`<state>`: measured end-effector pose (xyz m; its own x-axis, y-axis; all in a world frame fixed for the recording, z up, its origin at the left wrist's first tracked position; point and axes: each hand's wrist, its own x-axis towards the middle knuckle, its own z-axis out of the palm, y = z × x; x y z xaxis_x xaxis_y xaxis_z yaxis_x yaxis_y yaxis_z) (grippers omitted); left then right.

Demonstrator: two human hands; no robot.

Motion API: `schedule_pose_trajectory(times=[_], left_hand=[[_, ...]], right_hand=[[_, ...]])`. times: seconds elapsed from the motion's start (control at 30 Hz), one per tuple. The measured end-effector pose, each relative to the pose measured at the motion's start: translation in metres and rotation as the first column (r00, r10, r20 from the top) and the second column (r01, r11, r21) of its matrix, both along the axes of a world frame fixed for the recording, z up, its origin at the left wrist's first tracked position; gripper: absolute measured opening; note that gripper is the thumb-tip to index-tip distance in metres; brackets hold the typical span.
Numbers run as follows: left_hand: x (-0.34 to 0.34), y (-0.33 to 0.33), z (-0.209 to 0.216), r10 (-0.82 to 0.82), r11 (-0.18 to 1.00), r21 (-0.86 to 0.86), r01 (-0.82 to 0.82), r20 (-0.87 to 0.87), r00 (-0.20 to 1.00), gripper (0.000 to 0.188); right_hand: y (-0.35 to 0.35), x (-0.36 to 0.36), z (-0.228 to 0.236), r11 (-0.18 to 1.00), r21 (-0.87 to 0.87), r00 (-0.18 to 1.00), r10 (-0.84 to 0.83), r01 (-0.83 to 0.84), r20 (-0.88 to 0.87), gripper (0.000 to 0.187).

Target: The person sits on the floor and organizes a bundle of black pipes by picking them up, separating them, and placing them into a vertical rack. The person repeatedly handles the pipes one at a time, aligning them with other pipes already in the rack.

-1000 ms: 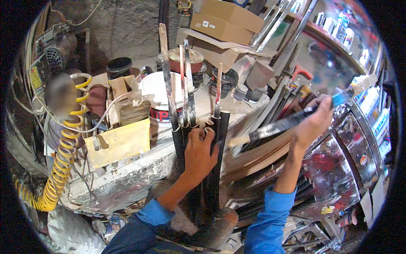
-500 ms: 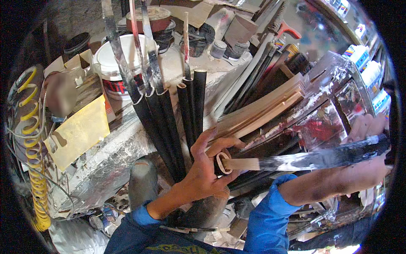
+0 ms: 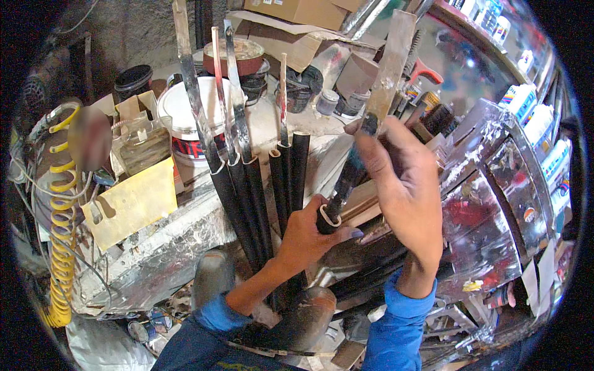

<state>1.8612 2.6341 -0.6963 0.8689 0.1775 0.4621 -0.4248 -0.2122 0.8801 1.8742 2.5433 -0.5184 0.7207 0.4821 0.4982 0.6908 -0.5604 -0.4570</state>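
My left hand (image 3: 302,244) is closed round the upper end of a black tube (image 3: 326,224) with a pale rim. A long flat wooden stick (image 3: 394,65), smeared with dark and white paint, stands tilted in the tube's mouth. Its lower end is hidden inside. My right hand (image 3: 413,182) pinches the stick about midway, thumb on the near side. To the left lean several more black tubes (image 3: 235,201), some with paint-stained sticks (image 3: 197,99) poking out of their tops. Between my knees the tubes' lower ends are hidden.
A white bucket (image 3: 192,111) and dark paint pots (image 3: 303,86) crowd the ledge behind the tubes. At left hang a coiled yellow hose (image 3: 60,241) and a yellow board (image 3: 133,204). A paint-splashed cabinet (image 3: 482,216), a red-handled saw (image 3: 427,73) and bottles (image 3: 538,130) line the right.
The stick has swung from pointing right to leaning upward, with its dark part now at the tube's mouth. My right hand has come in from the far right to its middle.
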Motion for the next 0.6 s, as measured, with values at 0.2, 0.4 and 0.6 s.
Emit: schedule_pose_trajectory(times=[0.2,0.4,0.6], left_hand=[[0.015,0.008,-0.008,0.133,0.989,-0.056,-0.136,-0.051,0.990,0.055],[0.001,0.026,-0.015,0.637,0.748,0.001,-0.663,0.279,0.719,0.064],[-0.003,0.084,-0.029,0.770,0.636,-0.085,-0.767,0.140,0.622,0.054]], right_hand=[[0.006,0.010,-0.033,1.000,-0.004,0.988,0.012,-0.012,0.154,0.013],[0.049,0.066,-0.054,0.996,0.081,0.984,0.030,-0.045,0.176,0.020],[0.092,0.118,-0.101,0.976,0.193,0.981,0.064,-0.099,0.184,0.021]])
